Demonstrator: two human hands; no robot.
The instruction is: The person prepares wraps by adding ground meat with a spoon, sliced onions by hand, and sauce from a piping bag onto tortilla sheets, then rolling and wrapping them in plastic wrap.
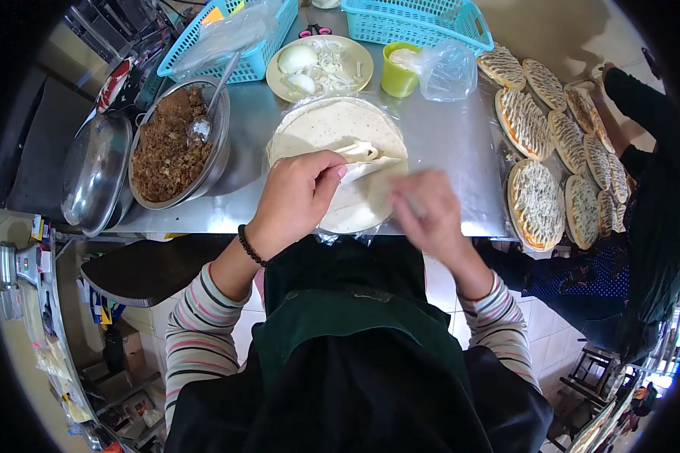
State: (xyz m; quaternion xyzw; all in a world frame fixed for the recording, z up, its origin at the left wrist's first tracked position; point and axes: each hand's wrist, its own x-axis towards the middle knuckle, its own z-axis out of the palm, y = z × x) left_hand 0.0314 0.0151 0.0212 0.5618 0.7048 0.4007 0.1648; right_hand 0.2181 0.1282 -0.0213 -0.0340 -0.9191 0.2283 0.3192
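A person in a striped top and dark green apron works at a metal table, left hand pinching the raised edge of the top flatbread on a stack, pale strips lying along the fold. The right hand, blurred, is at the flatbread's right side; whether it touches is unclear. At left, a spoon rests in a metal bowl of brown crumbly filling. Beyond the stack are a plate of onion, a green cup and two blue baskets. Topped rounds crowd the right, near another person in dark clothing.
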